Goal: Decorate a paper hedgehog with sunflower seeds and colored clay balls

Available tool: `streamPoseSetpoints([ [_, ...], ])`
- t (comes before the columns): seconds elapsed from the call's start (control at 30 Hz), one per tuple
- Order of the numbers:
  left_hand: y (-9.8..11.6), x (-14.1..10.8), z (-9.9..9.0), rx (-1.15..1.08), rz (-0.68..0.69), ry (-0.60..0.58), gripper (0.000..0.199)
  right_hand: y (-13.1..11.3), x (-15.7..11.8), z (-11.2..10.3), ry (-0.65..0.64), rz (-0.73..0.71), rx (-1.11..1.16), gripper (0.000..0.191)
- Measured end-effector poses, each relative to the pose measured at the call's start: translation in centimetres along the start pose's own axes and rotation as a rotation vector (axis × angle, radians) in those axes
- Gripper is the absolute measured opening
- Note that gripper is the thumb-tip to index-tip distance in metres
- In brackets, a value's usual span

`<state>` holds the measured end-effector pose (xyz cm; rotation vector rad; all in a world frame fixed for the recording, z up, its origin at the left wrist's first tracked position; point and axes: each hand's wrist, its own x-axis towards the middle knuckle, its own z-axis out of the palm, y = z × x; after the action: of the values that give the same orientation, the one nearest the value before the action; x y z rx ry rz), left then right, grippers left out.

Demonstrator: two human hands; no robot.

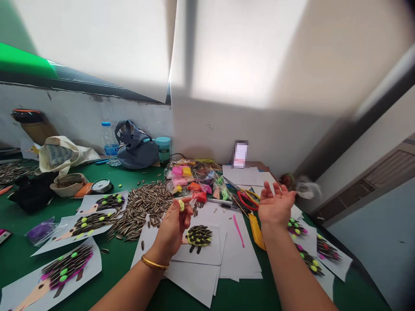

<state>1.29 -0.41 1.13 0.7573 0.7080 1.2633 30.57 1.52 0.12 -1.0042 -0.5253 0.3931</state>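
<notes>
My left hand (175,226), with a gold bangle at the wrist, pinches a small lump of pale yellow clay (182,205) above the paper sheets. Just right of it lies a card with a hedgehog figure (199,236), made of striped seeds on yellow-green clay. My right hand (276,203) is raised at the right, palm up and fingers spread, with nothing resting in it. Beneath and beside it are scissors with red handles (248,200) and a yellow cutter (256,231). A pink clay tool (238,230) lies on the white sheets (241,259) between my hands.
A pile of striped seeds (142,205) and bagged coloured clay (188,179) sit behind my left hand. Finished hedgehog cards (61,272) lie at both sides. Along the wall stand a blue bag (138,149), a water bottle (110,144), a teal-lidded jar (164,150) and a phone (240,154).
</notes>
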Motion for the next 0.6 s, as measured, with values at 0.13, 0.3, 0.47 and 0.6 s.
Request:
streamPoseSetpoints([
  [0.13, 0.0, 0.0, 0.0, -0.051, -0.038, -0.037, 0.046, 0.2, -1.4, 1.1, -0.143, 0.133, -0.114, 0.053],
  [0.3, -0.7, -0.2, 0.1, 0.079, -0.128, -0.085, 0.042, -0.3, -7.1, 2.8, -0.495, 0.019, -0.260, 0.042],
  [0.47, -1.1, -2.2, 1.9, 0.017, -0.301, -0.325, 0.040, -2.3, -12.2, 3.8, -0.969, -0.563, -0.516, 0.052],
  [0.6, 0.0, -3.1, 2.7, -0.286, -0.393, -0.412, 0.034, -2.5, -14.4, 4.7, -1.031, -0.844, -0.704, 0.068],
])
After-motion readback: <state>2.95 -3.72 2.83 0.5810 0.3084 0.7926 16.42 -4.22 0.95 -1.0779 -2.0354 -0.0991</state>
